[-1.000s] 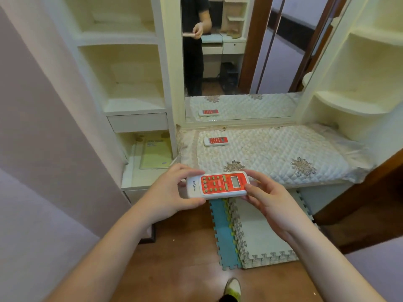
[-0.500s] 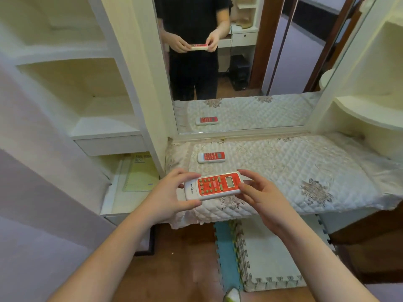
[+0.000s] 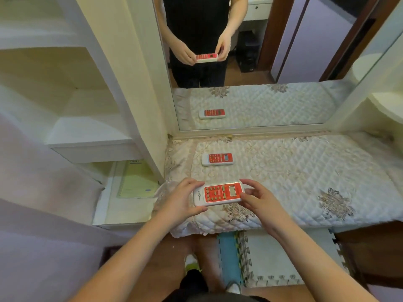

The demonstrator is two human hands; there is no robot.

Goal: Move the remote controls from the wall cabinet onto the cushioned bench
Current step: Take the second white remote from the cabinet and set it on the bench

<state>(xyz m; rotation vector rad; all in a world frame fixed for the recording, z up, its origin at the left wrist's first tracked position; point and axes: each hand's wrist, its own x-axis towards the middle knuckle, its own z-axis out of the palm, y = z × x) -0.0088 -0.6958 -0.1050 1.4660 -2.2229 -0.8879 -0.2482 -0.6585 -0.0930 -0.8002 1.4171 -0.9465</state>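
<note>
A red-and-white remote control (image 3: 219,193) is held flat between my two hands over the front left part of the cushioned bench (image 3: 305,177). My left hand (image 3: 180,201) grips its white left end. My right hand (image 3: 259,198) grips its right end with fingers above and below. A second, similar remote (image 3: 217,159) lies on the quilted cover farther back, near the mirror. The white wall cabinet (image 3: 87,118) with bare shelves stands to the left.
A mirror (image 3: 261,62) behind the bench reflects me, both remotes and the quilt. A green booklet (image 3: 137,179) lies on the low shelf left of the bench. Foam floor mats (image 3: 272,258) lie under the bench front. Rounded corner shelves (image 3: 388,105) stand at the right.
I have stepped closer to the bench. Both hands carried the remote forward, from above the floor to above the quilt's front left part.
</note>
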